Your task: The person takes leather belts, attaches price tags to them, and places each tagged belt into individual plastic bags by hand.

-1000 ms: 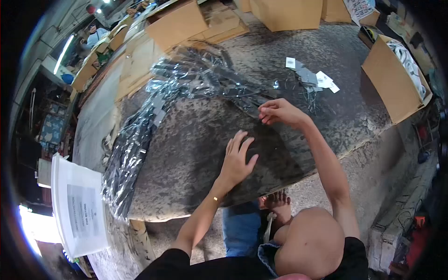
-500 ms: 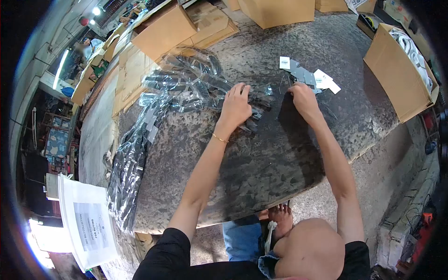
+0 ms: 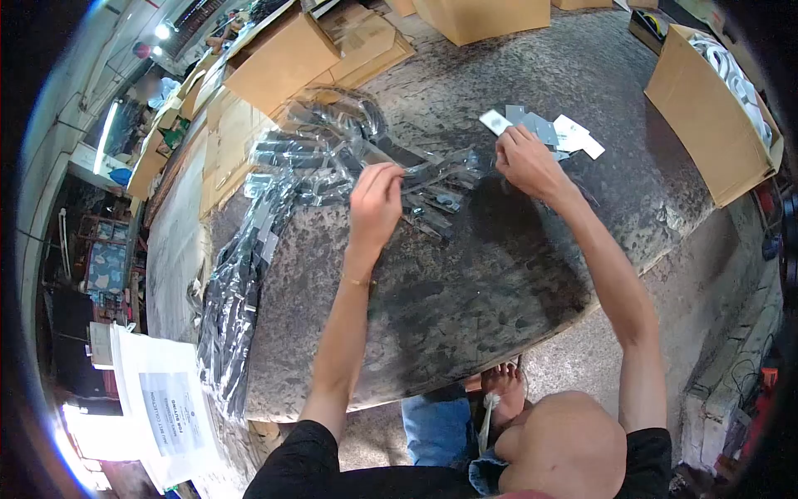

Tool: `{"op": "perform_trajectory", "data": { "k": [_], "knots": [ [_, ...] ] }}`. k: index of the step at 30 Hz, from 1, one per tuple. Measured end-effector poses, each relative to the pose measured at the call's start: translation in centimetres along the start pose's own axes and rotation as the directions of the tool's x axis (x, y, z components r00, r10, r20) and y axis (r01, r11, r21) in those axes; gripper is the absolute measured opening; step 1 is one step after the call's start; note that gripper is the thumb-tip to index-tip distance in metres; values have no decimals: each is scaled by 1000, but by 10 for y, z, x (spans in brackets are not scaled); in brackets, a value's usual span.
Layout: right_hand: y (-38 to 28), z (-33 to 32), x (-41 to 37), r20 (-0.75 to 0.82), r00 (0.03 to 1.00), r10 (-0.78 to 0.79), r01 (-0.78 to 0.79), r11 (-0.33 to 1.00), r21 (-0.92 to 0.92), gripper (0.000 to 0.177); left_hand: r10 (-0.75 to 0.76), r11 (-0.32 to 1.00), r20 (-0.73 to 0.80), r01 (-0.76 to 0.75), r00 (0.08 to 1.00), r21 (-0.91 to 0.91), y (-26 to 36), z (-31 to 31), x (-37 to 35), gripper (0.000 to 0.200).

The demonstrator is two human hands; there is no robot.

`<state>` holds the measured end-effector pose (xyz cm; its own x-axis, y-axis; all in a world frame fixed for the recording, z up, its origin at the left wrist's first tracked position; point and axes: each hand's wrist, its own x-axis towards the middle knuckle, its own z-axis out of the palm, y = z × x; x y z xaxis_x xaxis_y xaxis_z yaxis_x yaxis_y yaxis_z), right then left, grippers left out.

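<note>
Bench (image 3: 465, 283): mottled dark top, rounded near edge, person seated at it. Packets (image 3: 324, 150): clear plastic with dark contents, heaped at the far left of the bench, with a further trail of them (image 3: 237, 291) running down its left edge. Left hand (image 3: 376, 204): palm down at the near end of the heap, fingers curled onto one packet (image 3: 432, 187) that lies loose on the bench; pinching or only pressing, cannot tell. Right hand (image 3: 525, 162): well apart from the left, fingers curled narrow, fingertips at the near edge of the tags (image 3: 553, 133); any hold on one is hidden. Tags: grey and white slips, fanned flat, far right of centre. Boxes: one open box (image 3: 706, 108) at the right edge of the bench, others (image 3: 283, 58) behind the heap. Printed sheet (image 3: 166, 399): below the bench's left corner.
</note>
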<state>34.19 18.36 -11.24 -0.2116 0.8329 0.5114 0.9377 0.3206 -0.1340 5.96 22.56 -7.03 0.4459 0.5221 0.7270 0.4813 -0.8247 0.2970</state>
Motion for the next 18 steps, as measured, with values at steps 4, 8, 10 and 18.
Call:
{"op": "perform_trajectory", "data": {
  "k": [4, 8, 10, 18],
  "knots": [
    [-58, -23, 3, -39, 978, 206, -152, 826, 543, 12, -88, 994, -87, 81, 992, -75, 37, -49, -6, 17],
    [-112, -68, -6, 91, 985, 146, -150, 464, 873, 8, -255, 924, -47, 229, 966, -307, 94, -81, -15, 16],
    [-126, -74, -17, 120, 978, 170, -163, 269, 949, 6, -524, 716, 78, 488, 848, -499, 111, -88, -15, 22],
    [-136, -119, -20, 344, 897, 277, -391, 135, 910, 14, -427, 434, 539, 687, 726, -582, 102, -72, -6, 36]
  ]
}}
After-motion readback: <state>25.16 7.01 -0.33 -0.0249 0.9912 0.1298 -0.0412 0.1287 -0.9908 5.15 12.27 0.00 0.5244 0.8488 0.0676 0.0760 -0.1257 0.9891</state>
